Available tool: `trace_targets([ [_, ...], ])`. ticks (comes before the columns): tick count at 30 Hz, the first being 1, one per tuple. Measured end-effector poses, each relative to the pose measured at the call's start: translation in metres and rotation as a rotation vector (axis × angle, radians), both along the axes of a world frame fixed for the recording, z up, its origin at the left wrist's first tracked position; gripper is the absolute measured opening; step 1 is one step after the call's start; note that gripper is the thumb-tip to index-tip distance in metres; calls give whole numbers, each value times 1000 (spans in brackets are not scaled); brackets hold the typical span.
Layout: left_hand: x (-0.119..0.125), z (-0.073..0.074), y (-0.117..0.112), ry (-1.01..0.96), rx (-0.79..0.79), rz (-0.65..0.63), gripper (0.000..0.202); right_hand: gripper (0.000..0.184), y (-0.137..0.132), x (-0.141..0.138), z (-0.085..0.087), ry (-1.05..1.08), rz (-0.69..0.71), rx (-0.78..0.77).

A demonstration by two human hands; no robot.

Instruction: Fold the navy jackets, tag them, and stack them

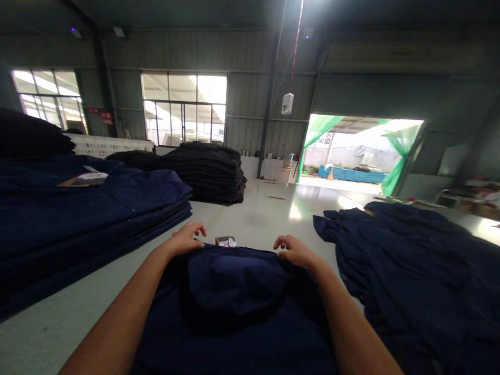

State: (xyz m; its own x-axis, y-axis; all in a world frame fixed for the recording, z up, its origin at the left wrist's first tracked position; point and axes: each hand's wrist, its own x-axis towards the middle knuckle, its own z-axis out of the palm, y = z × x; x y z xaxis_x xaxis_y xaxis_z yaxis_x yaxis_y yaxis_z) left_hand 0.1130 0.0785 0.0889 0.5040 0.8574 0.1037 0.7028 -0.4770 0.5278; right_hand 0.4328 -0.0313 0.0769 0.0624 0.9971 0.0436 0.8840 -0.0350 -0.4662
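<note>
A dark navy garment [242, 333], with a rounded hood-like part [238, 281] uppermost, lies on the table directly in front of me. My left hand [187, 238] is at its far left corner, thumb against the edge and fingers bent and apart from the thumb. At the far right corner, my right hand [295, 251] mirrors it, its thumb touching the cloth and its curled fingers raised above. Between the hands, a small printed tag [226, 241] shows just past the garment's far edge. The garment's near end runs out of view.
A tall stack of navy garments [97, 208] with a card on top stands at left. Behind it are a black garment stack [211, 172] and a white crate [113, 146]. Loose navy garments [410, 265] are heaped at right on the pale table [250, 219]. A white box [287, 104] hangs overhead on a cord.
</note>
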Motion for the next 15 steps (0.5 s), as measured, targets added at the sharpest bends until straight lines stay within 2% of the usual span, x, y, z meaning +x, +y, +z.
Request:
trace_targets([
  [3, 21, 18, -27, 58, -80, -225, 30, 27, -11, -30, 22, 9, 148, -54],
  [6, 44, 16, -53, 244, -108, -284, 41, 35, -24, -66, 31, -72, 179, -139],
  [8, 57, 8, -66, 397, -116, -243, 62, 51, -29, -86, 28, -171, 90, -242],
  [10, 65, 0, -75, 512, -146, -169, 88, 81, -29, -99, 20, -244, -4, -343],
  [12, 70, -4, -78, 589, -185, -84, 112, 107, -26, -104, 10, -262, -38, -423],
  [15, 69, -13, -72, 640, -246, -12, 126, 119, -17, -99, -6, -232, -10, -525],
])
